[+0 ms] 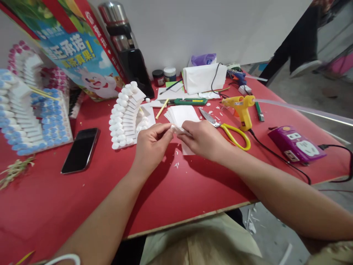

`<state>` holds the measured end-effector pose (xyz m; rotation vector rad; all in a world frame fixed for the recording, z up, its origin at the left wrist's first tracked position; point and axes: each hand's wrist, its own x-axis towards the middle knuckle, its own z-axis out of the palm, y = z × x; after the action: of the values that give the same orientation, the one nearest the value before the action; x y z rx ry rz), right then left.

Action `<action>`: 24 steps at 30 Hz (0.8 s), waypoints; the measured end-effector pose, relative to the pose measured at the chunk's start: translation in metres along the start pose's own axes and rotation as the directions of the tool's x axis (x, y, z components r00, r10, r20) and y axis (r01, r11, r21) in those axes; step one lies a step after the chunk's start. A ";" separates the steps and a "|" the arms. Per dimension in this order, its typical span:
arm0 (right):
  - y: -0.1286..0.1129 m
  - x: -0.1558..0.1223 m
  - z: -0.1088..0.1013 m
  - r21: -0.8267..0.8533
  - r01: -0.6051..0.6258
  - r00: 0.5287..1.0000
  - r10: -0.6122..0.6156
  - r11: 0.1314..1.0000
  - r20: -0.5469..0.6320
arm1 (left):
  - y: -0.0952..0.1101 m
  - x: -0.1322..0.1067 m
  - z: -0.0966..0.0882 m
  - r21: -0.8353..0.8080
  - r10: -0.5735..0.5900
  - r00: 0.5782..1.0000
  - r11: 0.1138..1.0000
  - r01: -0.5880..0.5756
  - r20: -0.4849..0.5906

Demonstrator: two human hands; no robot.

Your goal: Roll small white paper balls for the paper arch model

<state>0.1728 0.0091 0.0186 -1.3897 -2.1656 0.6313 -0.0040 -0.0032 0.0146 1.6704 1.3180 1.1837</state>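
My left hand [153, 145] and my right hand [202, 140] meet over the red table [82, 206], both pinching a small white piece of foam or paper [176, 129] between fingertips. A white sheet [188, 150] lies partly under my right hand. Just behind my hands is a stack of white cut pieces [181, 114]. To the left of my left hand stands a white stepped foam model [125, 116] edged with white balls.
Yellow-handled scissors [228, 130], a yellow glue gun [241, 108], a purple power strip [296, 145] and a green utility knife [190, 101] lie right and behind. A black phone [81, 149] and blue foam models [30, 114] sit left. A person's legs [298, 44] are far right.
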 end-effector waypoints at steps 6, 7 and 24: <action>-0.004 -0.002 0.001 -0.047 0.019 0.999 -0.022 0.999 -0.045 | 0.002 0.002 -0.003 -0.062 -0.032 0.999 0.998 0.031 -0.015; -0.002 0.000 -0.001 0.089 -0.004 0.999 0.007 0.996 -0.031 | 0.000 0.003 -0.004 -0.090 -0.041 0.999 0.995 0.040 -0.013; -0.004 -0.004 -0.003 0.112 0.037 0.996 -0.028 0.993 -0.083 | -0.010 0.007 -0.007 -0.267 -0.075 0.997 0.962 0.064 -0.029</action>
<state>0.1731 0.0041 0.0231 -1.2963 -2.0518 0.6634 -0.0135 0.0058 0.0091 1.4042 1.1729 1.2948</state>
